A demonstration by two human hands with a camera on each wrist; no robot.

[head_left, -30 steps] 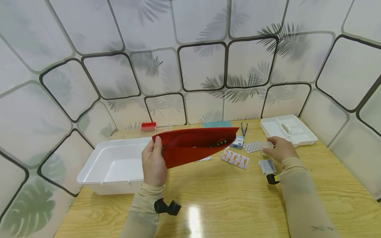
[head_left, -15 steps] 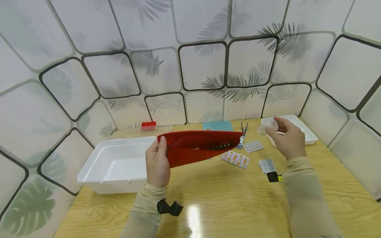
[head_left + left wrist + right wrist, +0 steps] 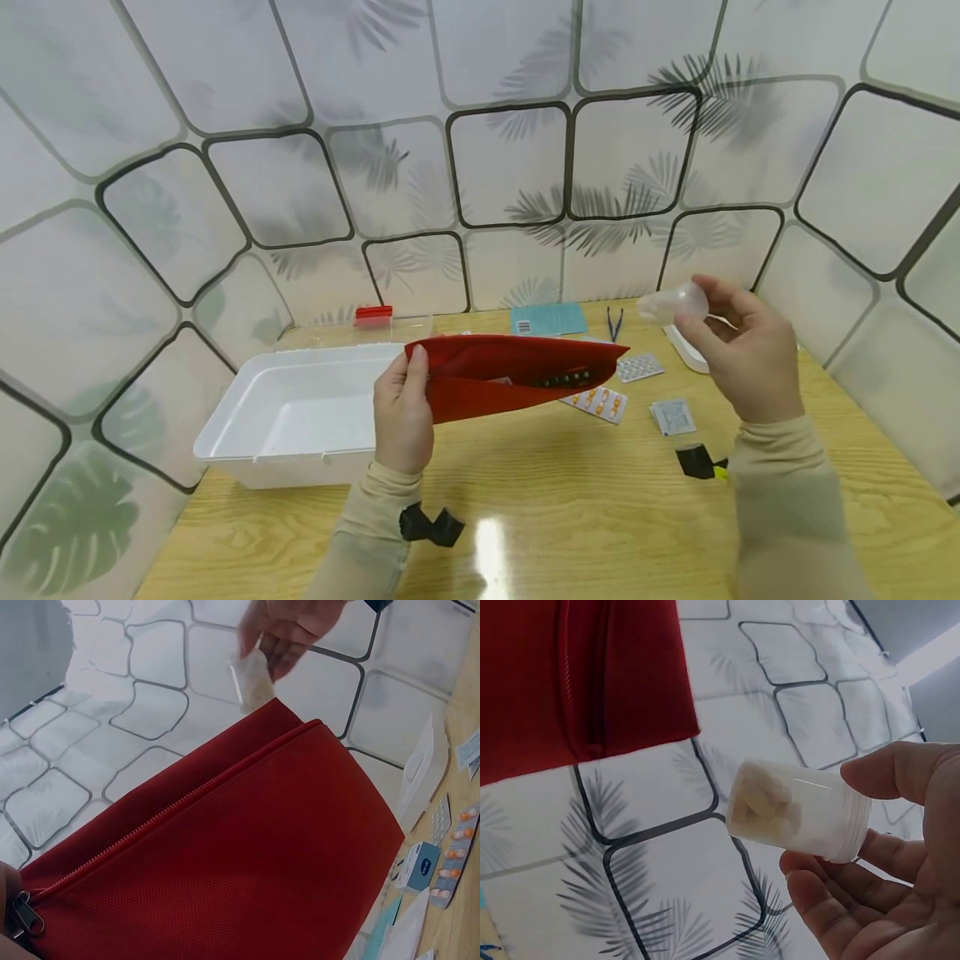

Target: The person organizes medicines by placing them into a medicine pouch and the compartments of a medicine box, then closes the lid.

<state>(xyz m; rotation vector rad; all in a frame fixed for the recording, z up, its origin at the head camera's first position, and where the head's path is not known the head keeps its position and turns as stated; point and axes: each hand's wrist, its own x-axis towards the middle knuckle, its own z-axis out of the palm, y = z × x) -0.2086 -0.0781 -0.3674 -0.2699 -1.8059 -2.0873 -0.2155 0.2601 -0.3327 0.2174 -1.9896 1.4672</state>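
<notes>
A red zippered pouch [image 3: 480, 392] hangs above the table, its zip open along the top; my left hand [image 3: 403, 410] grips its left end. Inside the pouch's mouth a dark strip with small pale dots shows. In the left wrist view the zip pull [image 3: 28, 915] lies beside the gripping hand. My right hand [image 3: 750, 354] pinches a small translucent pill bottle [image 3: 795, 806] by its capped end, fingers and thumb around it. The bottle is tipped sideways, with pale tablets gathered at its far end. It is to the right of the pouch and apart from it.
A white bin [image 3: 292, 417] stands at left, a white tray [image 3: 686, 348] at right, partly hidden. On the table are orange capsules in a blister pack [image 3: 606, 403], a second blister pack [image 3: 639, 367], sachets [image 3: 673, 417], blue tweezers [image 3: 615, 323] and a teal packet [image 3: 549, 318].
My right hand has lifted the pill bottle from the table beside the tray and tipped it sideways. The left hand and pouch have shifted slightly to the right.
</notes>
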